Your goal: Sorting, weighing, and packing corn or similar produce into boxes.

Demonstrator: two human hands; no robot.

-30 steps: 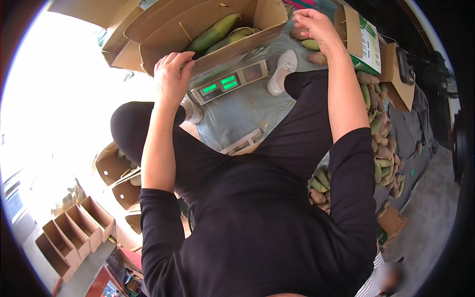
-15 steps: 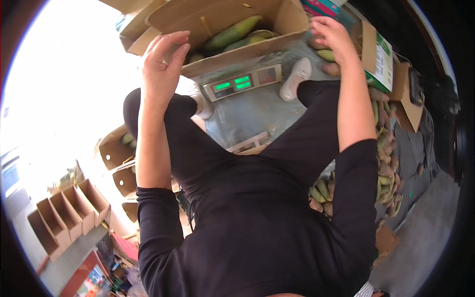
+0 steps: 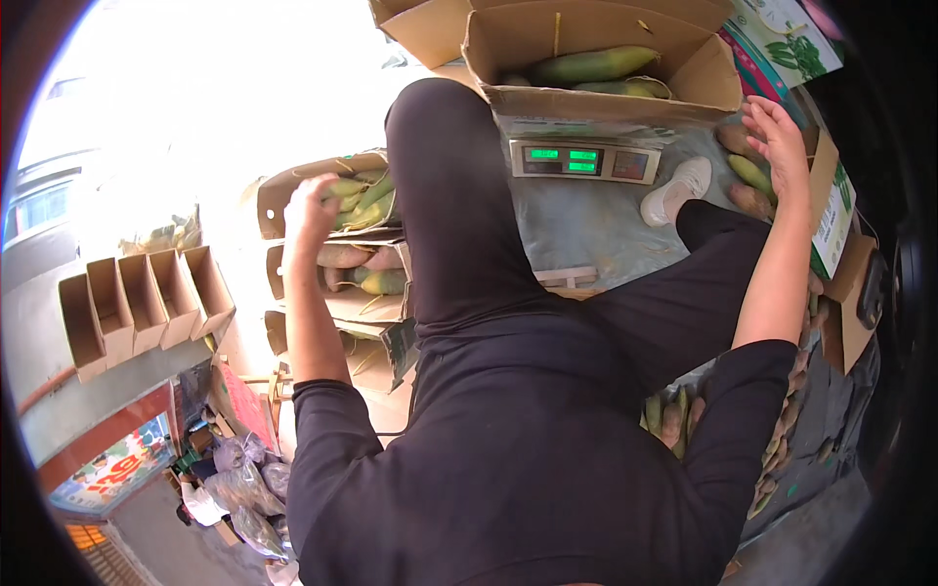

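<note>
My left hand (image 3: pixel 310 208) is over the near-left edge of a carton (image 3: pixel 277 207) of long green radishes (image 3: pixel 371 200). Its fingers are half bent and apart from the thumb, and no radish shows in its grasp. Out to the right, my right hand (image 3: pixel 777 140) hangs open with loosely spread fingers, beside the right end of a larger cardboard box (image 3: pixel 606 105). Inside that box lie a big green radish (image 3: pixel 596 64) and others partly hidden by the wall. Below its front wall shows a scale (image 3: pixel 584 161) with lit green displays.
Below the left carton is another carton of radishes (image 3: pixel 383 281). Several upright brown cartons (image 3: pixel 147 303) stand in a row at far left. A pile of radishes (image 3: pixel 750 176) and a white-and-green box (image 3: pixel 832 220) are at right. My bent knee (image 3: pixel 445 127) rises between left carton and scale.
My body has turned left. The left hand has gone from the big box down to the left carton of radishes. My right hand stays raised and open beside the big box.
</note>
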